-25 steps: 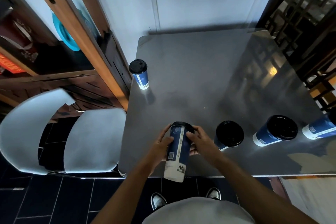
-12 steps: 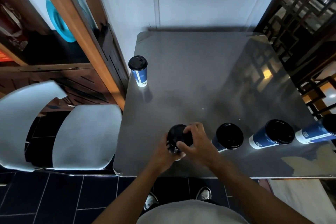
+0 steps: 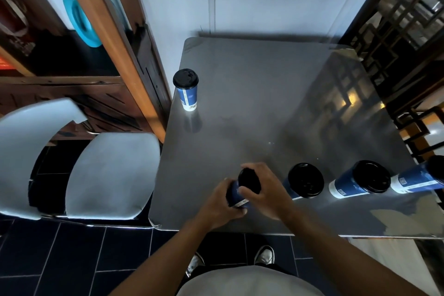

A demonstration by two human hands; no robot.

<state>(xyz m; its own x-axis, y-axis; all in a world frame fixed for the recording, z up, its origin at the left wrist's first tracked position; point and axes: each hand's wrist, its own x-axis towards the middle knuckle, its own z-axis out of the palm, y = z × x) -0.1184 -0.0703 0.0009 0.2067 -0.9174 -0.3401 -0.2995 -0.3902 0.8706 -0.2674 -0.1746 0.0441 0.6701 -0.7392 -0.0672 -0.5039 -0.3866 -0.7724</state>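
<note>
A blue paper cup with a black lid [image 3: 245, 186] stands near the front edge of the grey table [image 3: 264, 103]. My left hand [image 3: 219, 202] grips its blue side from the left. My right hand [image 3: 266, 190] curls over the lid from the right, fingers on its rim. Three more lidded blue cups stand in a row to the right: one [image 3: 304, 181] beside my right hand, another [image 3: 362, 181] further right, and a third [image 3: 418, 179] at the frame's edge. A separate lidded cup [image 3: 187, 89] stands upright at the table's left edge.
A white chair [image 3: 108, 175] stands left of the table, with wooden shelving [image 3: 101, 31] behind it. A dark lattice screen [image 3: 396, 19] borders the table's right side. A white wall lies behind the table. My shoes [image 3: 264, 255] show on dark floor tiles.
The cup was held tilted above the table's front edge a second ago. It now stands on the table, my left hand still on its side and my right hand moved onto the lid.
</note>
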